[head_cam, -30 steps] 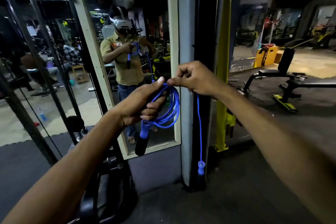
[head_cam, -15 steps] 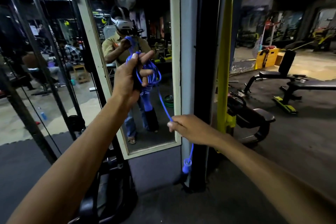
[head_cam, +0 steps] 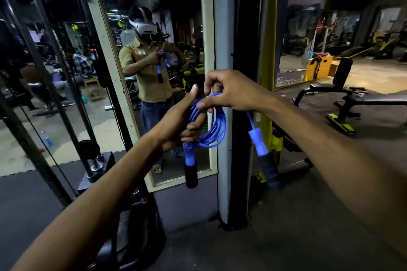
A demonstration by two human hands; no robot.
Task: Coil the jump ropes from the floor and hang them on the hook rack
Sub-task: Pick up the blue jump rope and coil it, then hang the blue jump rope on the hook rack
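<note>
Between the two hands, in front of a framed mirror, a blue jump rope is hanging in several stacked loops. The left hand is gripping the gathered top of the coil: its fingers are curling shut around the bundled strands, and the thumb is pointing upward beside them. The loops are bulging out to the right of these fingers and sagging just below them.

The right hand is sitting above and slightly to the right of the left hand, touching it at the coil. Its thumb and forefinger are pinching a strand at the top of the loops, while the remaining fingers are curling inward, pressed together.

Directly below the left fingers, one handle is hanging upright, blue at its upper end and black at the grip. Below and to the right of the right fingers, a short free length of rope is running down to the second handle, which is dangling at a tilt in front of a dark post and a yellow upright.

The mirror is showing the person's reflection, holding the same rope at chest height. A weight bench is standing well apart, far to the right of both hands, on the dark floor.
</note>
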